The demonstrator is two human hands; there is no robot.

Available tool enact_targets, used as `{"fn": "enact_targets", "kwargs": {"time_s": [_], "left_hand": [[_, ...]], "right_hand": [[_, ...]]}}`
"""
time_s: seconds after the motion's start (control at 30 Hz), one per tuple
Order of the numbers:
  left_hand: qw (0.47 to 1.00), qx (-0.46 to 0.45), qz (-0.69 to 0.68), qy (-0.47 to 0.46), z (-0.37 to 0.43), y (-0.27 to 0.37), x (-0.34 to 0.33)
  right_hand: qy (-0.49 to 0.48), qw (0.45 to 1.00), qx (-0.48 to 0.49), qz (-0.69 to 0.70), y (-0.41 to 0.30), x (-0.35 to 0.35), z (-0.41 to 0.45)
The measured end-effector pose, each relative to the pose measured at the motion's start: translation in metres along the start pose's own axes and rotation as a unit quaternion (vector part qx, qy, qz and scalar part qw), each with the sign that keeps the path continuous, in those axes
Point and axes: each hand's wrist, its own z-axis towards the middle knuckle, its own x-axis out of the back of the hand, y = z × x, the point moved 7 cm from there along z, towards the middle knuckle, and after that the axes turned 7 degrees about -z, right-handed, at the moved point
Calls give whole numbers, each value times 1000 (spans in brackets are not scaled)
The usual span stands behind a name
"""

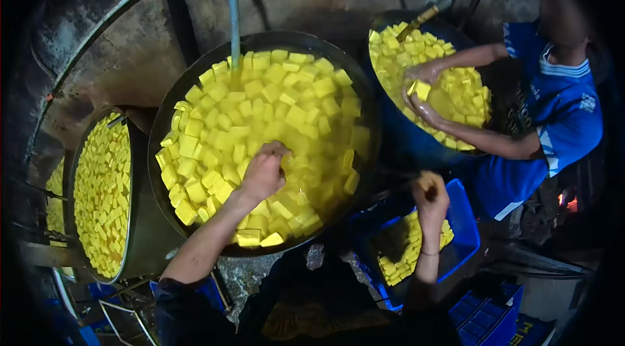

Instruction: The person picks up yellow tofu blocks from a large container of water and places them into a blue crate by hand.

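Many yellow tofu-like blocks (196, 190) lie in yellow liquid inside a large round dark pan (155, 170) before me. Over the middle of it is my left hand (266, 170), fingers curled down at the liquid's surface; whether it grips a block is hidden. My right hand (431, 197) is raised over a blue plastic crate (464, 209) to the right of the pan, its fingers curled and blurred, so its hold cannot be told. Rows of yellow blocks (403, 260) lie inside that crate. A grey pipe (233, 14) reaches down into the pan's far side.
A co-worker in a blue shirt (561, 102) has both hands in another vat of yellow blocks (468, 87) at upper right. A third full vat (105, 199) stands left. Blue crates (488, 312) are at lower right; a fire (568, 202) glows at far right.
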Motion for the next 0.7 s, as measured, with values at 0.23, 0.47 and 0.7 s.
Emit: {"fn": "enact_targets", "kwargs": {"time_s": [0.23, 0.47, 0.7], "left_hand": [[954, -122, 225, -158, 13, -64, -68], [982, -182, 32, -44, 28, -67, -30], [961, 27, -274, -36, 82, -75, 28]], "right_hand": [[-304, 827, 370, -294, -154, -239, 35], [-367, 709, 275, -536, -74, -329, 46], [-447, 819, 150, -326, -72, -292, 102]]}}
